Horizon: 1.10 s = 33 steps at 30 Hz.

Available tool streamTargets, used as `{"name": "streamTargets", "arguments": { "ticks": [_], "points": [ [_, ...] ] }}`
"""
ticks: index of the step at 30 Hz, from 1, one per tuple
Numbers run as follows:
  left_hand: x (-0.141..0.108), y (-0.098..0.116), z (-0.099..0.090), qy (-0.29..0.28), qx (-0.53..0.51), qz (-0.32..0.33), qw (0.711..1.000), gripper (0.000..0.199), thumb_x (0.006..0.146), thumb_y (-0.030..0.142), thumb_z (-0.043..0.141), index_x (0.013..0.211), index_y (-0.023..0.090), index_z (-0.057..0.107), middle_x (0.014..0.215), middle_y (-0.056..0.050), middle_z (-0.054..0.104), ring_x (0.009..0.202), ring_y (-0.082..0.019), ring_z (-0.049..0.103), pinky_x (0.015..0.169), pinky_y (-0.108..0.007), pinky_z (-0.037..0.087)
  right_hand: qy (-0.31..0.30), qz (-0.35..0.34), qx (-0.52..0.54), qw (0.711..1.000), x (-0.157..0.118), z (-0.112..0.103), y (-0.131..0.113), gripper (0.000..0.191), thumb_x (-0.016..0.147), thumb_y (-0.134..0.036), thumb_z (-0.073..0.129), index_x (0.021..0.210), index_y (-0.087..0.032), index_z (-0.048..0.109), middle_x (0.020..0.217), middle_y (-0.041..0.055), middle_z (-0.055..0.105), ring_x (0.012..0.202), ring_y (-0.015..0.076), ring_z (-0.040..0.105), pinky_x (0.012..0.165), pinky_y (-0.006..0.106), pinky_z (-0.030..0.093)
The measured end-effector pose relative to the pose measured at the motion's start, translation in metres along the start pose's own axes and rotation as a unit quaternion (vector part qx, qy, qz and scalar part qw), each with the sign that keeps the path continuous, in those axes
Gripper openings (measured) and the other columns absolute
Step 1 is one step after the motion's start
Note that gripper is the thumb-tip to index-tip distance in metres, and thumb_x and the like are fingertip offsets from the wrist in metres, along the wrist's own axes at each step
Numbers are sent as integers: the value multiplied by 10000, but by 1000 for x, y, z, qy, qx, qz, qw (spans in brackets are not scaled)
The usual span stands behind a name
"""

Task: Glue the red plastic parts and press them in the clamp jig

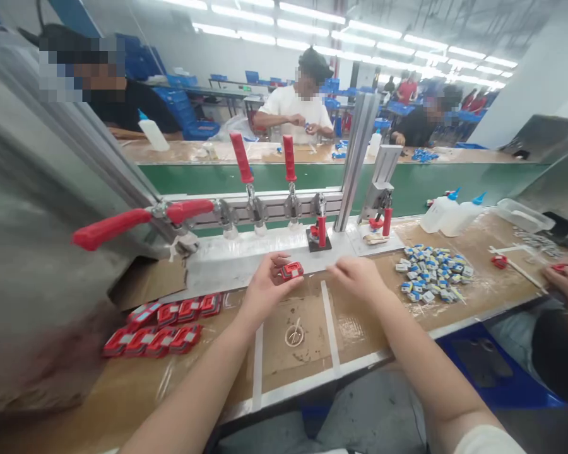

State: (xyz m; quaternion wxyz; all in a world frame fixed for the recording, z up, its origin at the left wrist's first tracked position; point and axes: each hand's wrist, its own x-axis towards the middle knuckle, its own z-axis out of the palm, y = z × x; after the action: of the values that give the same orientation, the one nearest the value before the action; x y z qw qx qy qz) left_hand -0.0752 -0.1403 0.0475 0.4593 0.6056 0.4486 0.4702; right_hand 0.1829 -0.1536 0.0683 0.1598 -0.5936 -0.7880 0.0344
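Left hand (261, 289), mid-frame: your thumb and fingers grip a small red piece (292, 272) with a pale patch on its face. It is held up over the worktop (307, 369), just right of the frame's centre and below the metal rail (274, 207).

Right hand (360, 277), right of centre: raised, slightly blurred, your fingers bent inward. Cannot tell whether anything sits between the fingertips. It is well apart from the red piece, nearest to the pile of small parts (433, 272) in white, blue and yellow, heaped to its right.

Between your forearms, lower centre: a small round dish (294, 336) with thin, pale bits in it. Pale tape strips (330, 328) run along the worktop on either side of it.

Left of your left arm: red pieces in two rows (161, 340), close together, pale patches on several. A cardboard sheet (149, 284) lies behind them.

Along the rail, upper centre: two red clamp handles (289, 157) stand up; another red handle (111, 229) reaches toward the left edge. A small clamp with an upright red handle sits on a black block (319, 243), just beyond your hands.

Right side: two white bottles (440, 213) with blue tips, then a clear tray (525, 214). At the right edge, a co-worker's hand (567, 282).

Upper centre, across the green band (303, 174): a person in a white top (288, 107), both hands raised together.
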Motion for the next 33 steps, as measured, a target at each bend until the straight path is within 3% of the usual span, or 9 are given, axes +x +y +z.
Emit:
{"name": "streamTargets", "arguments": {
  "ticks": [2,4,8,12,16,20,26,30,33],
  "points": [
    [5,-4,8,10,-37,5,999,594,685,388,880,1160,230,559,1085,-34,658,972,-201,724,898,-350,598,23,157,-70,985,-14,-22,46,421,1048,-466,499,816,-198,726,853,61,711,761,177,627,626,278,310],
    [7,-11,14,9,-60,1,998,576,692,390,879,1142,223,561,1107,-52,676,1014,-214,721,939,-373,588,12,231,-125,965,-32,-39,93,309,1021,-370,541,895,-199,765,1018,90,713,852,200,659,665,283,368],
    [5,-26,16,-18,-63,-14,998,526,743,395,854,1151,229,566,1171,-70,704,1018,-224,730,971,-404,568,-63,157,-161,972,-61,-50,151,246,960,-329,635,1120,-197,767,1131,112,670,1075,255,655,865,306,460],
    [3,-31,15,-45,-60,-14,997,511,751,388,850,1149,224,574,1178,-73,717,979,-227,740,934,-402,572,-117,94,-195,969,-61,-46,163,245,893,-269,708,1117,-181,756,1121,122,651,1066,270,653,937,348,485],
    [3,-33,16,-50,-73,-5,996,530,749,365,862,1173,230,573,1164,-63,723,981,-218,741,925,-379,572,-79,44,-149,985,-50,-41,150,166,888,-253,691,1027,-168,724,1114,140,670,1092,297,642,966,400,496],
    [0,-32,19,-59,-113,16,992,509,737,305,862,1147,218,571,1200,-75,710,1035,-212,728,959,-369,565,-32,26,77,996,-40,-24,100,235,961,-348,589,1132,-201,655,1081,97,710,883,219,667,814,347,543],
    [-4,-30,18,-81,-104,33,991,469,759,272,849,1126,212,562,1118,-60,711,993,-187,716,955,-367,566,2,-56,271,961,-17,-1,8,255,951,-432,636,1078,-216,682,949,64,695,794,195,614,738,322,508],
    [-5,-29,14,-70,-33,76,994,382,812,263,803,1127,220,592,1103,-48,701,993,-192,701,918,-353,572,-32,-37,330,943,-5,5,-15,308,938,-463,660,1135,-228,697,944,57,701,831,213,632,778,352,521],
    [-5,-27,11,-36,70,156,985,280,871,203,726,1130,232,626,1096,-38,694,1045,-201,678,950,-358,551,-102,12,447,889,-4,13,-24,461,943,-514,647,1287,-208,653,839,38,686,783,208,638,777,372,535]
  ]
}}
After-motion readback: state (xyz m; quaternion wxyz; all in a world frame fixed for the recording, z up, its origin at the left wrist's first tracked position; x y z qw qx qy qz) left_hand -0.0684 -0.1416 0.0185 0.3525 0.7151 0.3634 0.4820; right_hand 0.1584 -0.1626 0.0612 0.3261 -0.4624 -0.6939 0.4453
